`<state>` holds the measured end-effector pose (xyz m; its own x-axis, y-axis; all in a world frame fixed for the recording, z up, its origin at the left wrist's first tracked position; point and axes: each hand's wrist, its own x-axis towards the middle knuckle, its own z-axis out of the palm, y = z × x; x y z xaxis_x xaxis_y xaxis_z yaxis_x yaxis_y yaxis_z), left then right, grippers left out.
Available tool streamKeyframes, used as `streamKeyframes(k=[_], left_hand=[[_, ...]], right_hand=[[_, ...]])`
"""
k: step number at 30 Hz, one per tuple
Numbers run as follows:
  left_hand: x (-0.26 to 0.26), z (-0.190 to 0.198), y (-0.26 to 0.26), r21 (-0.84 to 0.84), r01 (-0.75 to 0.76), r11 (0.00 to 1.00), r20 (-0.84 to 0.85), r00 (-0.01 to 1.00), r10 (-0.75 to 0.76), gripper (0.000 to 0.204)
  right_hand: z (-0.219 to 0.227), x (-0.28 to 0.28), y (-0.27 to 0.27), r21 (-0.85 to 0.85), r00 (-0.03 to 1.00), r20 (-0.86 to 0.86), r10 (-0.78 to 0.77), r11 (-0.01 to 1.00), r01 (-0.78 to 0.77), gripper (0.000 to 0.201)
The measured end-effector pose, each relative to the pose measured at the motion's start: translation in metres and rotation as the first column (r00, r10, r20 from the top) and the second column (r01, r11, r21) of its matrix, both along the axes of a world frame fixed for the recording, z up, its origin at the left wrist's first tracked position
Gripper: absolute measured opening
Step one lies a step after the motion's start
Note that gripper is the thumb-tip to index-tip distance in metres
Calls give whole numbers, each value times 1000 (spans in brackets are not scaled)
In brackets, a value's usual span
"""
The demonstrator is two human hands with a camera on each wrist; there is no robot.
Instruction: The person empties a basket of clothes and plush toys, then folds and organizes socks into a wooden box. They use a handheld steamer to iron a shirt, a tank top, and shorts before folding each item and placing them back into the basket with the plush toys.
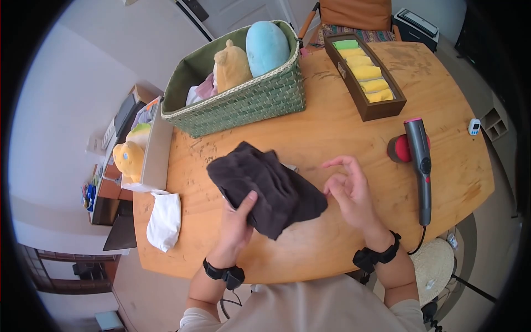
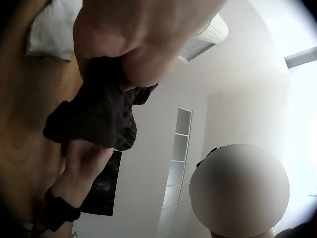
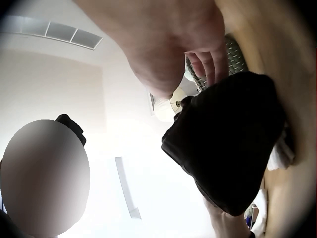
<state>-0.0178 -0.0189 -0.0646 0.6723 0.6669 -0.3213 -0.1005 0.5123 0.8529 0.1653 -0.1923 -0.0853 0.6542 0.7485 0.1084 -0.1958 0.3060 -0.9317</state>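
Note:
A dark, folded piece of cloth (image 1: 265, 188) is held above the table in the head view. My left hand (image 1: 238, 221) grips its lower left side, thumb on top. My right hand (image 1: 351, 193) is beside its right corner, fingers loosely bent and holding nothing; whether a fingertip touches the cloth I cannot tell. In the left wrist view the dark cloth (image 2: 99, 119) hangs from my left hand (image 2: 133, 44). The right wrist view has the cloth (image 3: 228, 139) below my right hand (image 3: 173, 44).
On the wooden table (image 1: 332, 133), a green basket (image 1: 243, 105) holds plush toys. A brown box (image 1: 362, 77) has rolled yellow and green cloths. A grey corded device (image 1: 423, 171) lies at right, a white cloth (image 1: 165, 221) at left, near a pale box (image 1: 157, 160).

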Motion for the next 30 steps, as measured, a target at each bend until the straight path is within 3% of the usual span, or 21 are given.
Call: streamKeyframes(k=[5, 7, 8, 10, 11, 12, 13, 14, 15, 16, 18, 20, 21, 22, 23, 25, 26, 29, 30], left_hand=[[-30, -26, 23, -112, 10, 994, -51, 999, -16, 42], [-47, -20, 27, -236, 85, 968, -87, 990, -108, 36], [-56, -17, 37, -239, 79, 968, -94, 990, -104, 36], [-72, -11, 61, -318, 457, 831, -108, 853, -510, 31], [-76, -11, 68, -319, 451, 834, -106, 857, -504, 31], [-78, -13, 75, -18, 477, 879, -424, 792, -439, 34], [-76, -12, 79, 267, 546, 795, -677, 693, -248, 37], [-71, -12, 83, 265, 544, 796, -676, 694, -249, 37], [-65, -11, 88, 530, 466, 708, -638, 770, -28, 46], [-59, -8, 93, 753, 364, 548, -531, 828, 180, 55], [-42, -17, 101, 762, 450, 465, -597, 766, 239, 71], [-25, -31, 102, 649, 571, 503, -660, 751, 0, 78], [-17, -37, 95, 747, 568, 346, -629, 772, 91, 79], [-13, -39, 92, 786, 536, 309, -589, 801, 107, 73], [-7, -26, 85, 745, 517, 421, -586, 810, 42, 62], [-8, -13, 87, 708, 507, 492, -591, 806, 19, 53], [-14, -14, 97, 712, 493, 499, -586, 809, 36, 53], [-42, -28, 151, 831, 463, 307, -549, 769, 327, 45], [-56, -31, 176, 859, 386, 336, -491, 807, 329, 45]], right_hand=[[-14, 5, 2, -64, 999, 17, -27, 998, 28, 38], [-12, 4, -1, -268, 986, 91, 137, 957, -108, 39], [-12, 1, -1, -270, 987, 83, 141, 956, -114, 39], [-11, -4, 3, -254, 979, 162, 127, 964, -83, 40], [-11, -5, 4, -256, 977, 164, 135, 963, -90, 40], [-11, -6, 4, -235, 976, 178, 126, 969, -82, 40], [-11, -6, 5, -214, 975, 191, 114, 974, -72, 39], [-13, -6, 5, -217, 975, 191, 116, 973, -74, 39], [-15, -5, 4, -247, 972, 202, 116, 967, -64, 38], [-16, -4, 5, -274, 969, 216, 119, 960, -57, 36], [-15, -5, 4, -276, 974, 194, 112, 959, -55, 35], [-13, -5, 9, -261, 972, 183, 148, 960, -97, 34], [-13, -5, 9, -283, 984, 121, 134, 955, -95, 32], [-14, -6, 8, -311, 992, 52, 116, 946, -95, 31], [-15, -6, 8, -303, 986, 53, 157, 944, -134, 31], [-17, -4, 8, -314, 993, 80, 85, 948, -56, 29], [-20, -5, 10, -312, 991, 86, 104, 947, -72, 29], [-23, -3, 10, -266, 990, 135, 39, 964, -2, 28], [-22, -2, 9, -302, 988, 127, 82, 953, -40, 28]])
